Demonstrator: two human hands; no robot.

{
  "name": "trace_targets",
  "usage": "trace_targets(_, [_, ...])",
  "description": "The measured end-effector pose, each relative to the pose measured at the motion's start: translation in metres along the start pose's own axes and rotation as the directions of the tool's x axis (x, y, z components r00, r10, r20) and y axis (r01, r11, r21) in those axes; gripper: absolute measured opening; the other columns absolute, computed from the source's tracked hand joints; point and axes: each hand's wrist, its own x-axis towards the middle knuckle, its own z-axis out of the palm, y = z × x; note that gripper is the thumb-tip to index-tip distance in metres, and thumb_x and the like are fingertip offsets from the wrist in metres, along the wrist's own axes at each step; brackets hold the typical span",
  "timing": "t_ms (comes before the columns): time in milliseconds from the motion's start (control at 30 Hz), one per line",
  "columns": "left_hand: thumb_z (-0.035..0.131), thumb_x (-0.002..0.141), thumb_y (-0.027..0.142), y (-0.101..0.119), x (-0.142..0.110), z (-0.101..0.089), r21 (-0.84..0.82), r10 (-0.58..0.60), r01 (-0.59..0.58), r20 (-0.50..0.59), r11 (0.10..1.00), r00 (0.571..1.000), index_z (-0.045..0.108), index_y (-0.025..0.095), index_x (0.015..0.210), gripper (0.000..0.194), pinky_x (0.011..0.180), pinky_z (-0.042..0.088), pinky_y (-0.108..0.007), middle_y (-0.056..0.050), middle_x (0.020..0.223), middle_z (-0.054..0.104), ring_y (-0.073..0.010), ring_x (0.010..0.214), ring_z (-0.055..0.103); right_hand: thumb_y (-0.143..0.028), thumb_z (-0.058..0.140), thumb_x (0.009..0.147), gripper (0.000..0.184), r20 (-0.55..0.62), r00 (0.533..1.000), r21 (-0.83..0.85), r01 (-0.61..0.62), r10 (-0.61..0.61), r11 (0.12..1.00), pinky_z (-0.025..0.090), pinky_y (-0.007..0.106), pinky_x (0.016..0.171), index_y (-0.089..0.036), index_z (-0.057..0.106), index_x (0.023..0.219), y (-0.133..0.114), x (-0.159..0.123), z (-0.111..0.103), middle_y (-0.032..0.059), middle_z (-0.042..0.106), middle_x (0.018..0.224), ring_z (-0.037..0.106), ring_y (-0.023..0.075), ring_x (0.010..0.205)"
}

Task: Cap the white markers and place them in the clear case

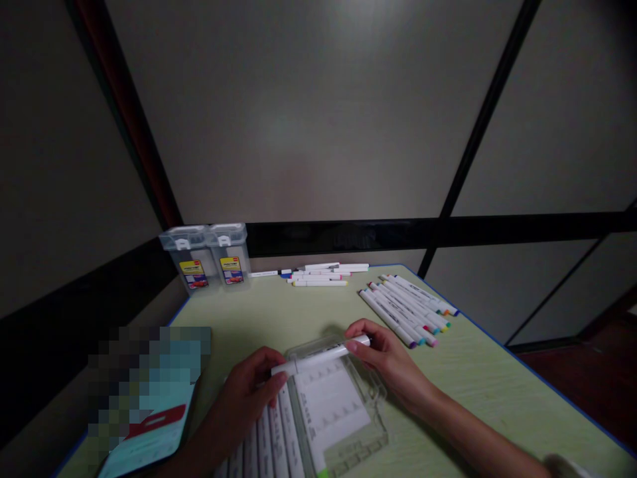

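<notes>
A white marker [323, 356] is held level between both hands, above an open clear plastic case [361, 441] with a printed white card [331, 401] in it. My left hand [259, 378] pinches the marker's left end. At its right end, the fingers of my right hand [375, 345] are closed around it. Below my left hand, several white markers [279, 435] lie side by side, partly hidden by that hand and cut off by the lower picture edge.
Two clear lidded boxes [229, 259] with yellow labels stand at the back left. Loose markers [321, 275] lie along the back edge. More markers with coloured ends [403, 309] are spread at the right. A lit tablet [154, 425], partly blurred, lies at the left on the green table [497, 398].
</notes>
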Motion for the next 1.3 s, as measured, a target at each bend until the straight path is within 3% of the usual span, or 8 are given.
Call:
trace_targets(400, [0.049, 0.069, 0.039, -0.0036, 0.0001, -0.0007, 0.035, -0.035, 0.035, -0.004, 0.999, 0.999, 0.056, 0.014, 0.080, 0.028, 0.039, 0.023, -0.019, 0.008, 0.042, 0.043, -0.0073, 0.038, 0.032, -0.029, 0.069, 0.059, 0.023, 0.020, 1.000, 0.066, 0.004, -0.006, 0.998, 0.023, 0.021, 0.046, -0.015, 0.055, 0.071, -0.0026, -0.0032, 0.0007, -0.0048, 0.043, 0.056, 0.035, 0.0075, 0.050])
trace_targets(667, [0.051, 0.064, 0.039, 0.0030, -0.0008, -0.0007, 0.054, -0.049, 0.049, -0.005, 0.997, 0.999, 0.059, 0.015, 0.073, 0.026, 0.039, 0.023, -0.020, 0.007, 0.042, 0.044, -0.0083, 0.039, 0.033, -0.031, 0.070, 0.059, 0.029, 0.044, 0.999, 0.067, -0.026, 0.023, 0.997, 0.027, 0.021, 0.048, -0.015, 0.057, 0.079, 0.0023, -0.0011, -0.0023, -0.0033, 0.048, 0.059, 0.039, 0.0085, 0.053])
trace_targets(900, [0.047, 0.068, 0.047, -0.0027, -0.0016, 0.0003, 0.028, -0.038, 0.039, -0.042, 0.999, 0.998, 0.057, 0.015, 0.067, 0.033, 0.042, 0.026, -0.021, 0.008, 0.038, 0.038, -0.0087, 0.038, 0.033, -0.031, 0.072, 0.056, 0.024, 0.095, 0.993, 0.006, 0.065, -0.065, 0.998, 0.031, 0.022, 0.049, -0.015, 0.064, 0.072, 0.0025, -0.0004, -0.0024, -0.0009, 0.049, 0.067, 0.043, 0.0091, 0.056])
trace_targets(1033, [0.045, 0.065, 0.054, -0.0008, -0.0043, 0.0020, 0.011, -0.119, 0.122, -0.144, 0.993, 0.982, 0.057, 0.016, 0.070, 0.040, 0.043, 0.029, -0.023, 0.010, 0.035, 0.032, -0.0094, 0.037, 0.032, -0.034, 0.072, 0.057, 0.026, 0.114, 0.993, 0.004, 0.030, -0.030, 1.000, 0.031, 0.023, 0.050, -0.014, 0.064, 0.071, 0.0024, -0.0019, 0.0000, -0.0012, 0.050, 0.062, 0.042, 0.0093, 0.055])
trace_targets(1167, [0.041, 0.065, 0.057, 0.0016, -0.0046, 0.0027, 0.022, -0.115, 0.119, -0.127, 0.993, 0.985, 0.053, 0.018, 0.061, 0.041, 0.042, 0.028, -0.022, 0.010, 0.034, 0.030, -0.0091, 0.036, 0.031, -0.042, 0.068, 0.059, 0.032, 0.115, 0.993, -0.009, -0.014, 0.015, 1.000, 0.028, 0.022, 0.047, -0.013, 0.060, 0.070, 0.0004, -0.0031, 0.0026, -0.0024, 0.049, 0.056, 0.039, 0.0083, 0.050])
trace_targets(1300, [0.044, 0.068, 0.051, 0.0014, -0.0032, 0.0020, 0.052, -0.058, 0.060, -0.057, 0.997, 0.997, 0.045, 0.019, 0.052, 0.036, 0.042, 0.024, -0.021, 0.010, 0.036, 0.030, -0.0080, 0.037, 0.028, -0.048, 0.064, 0.062, 0.036, 0.086, 0.996, -0.038, 0.003, 0.000, 0.999, 0.016, 0.021, 0.040, -0.014, 0.058, 0.068, -0.0008, -0.0033, 0.0027, -0.0065, 0.037, 0.047, 0.026, 0.0055, 0.042])
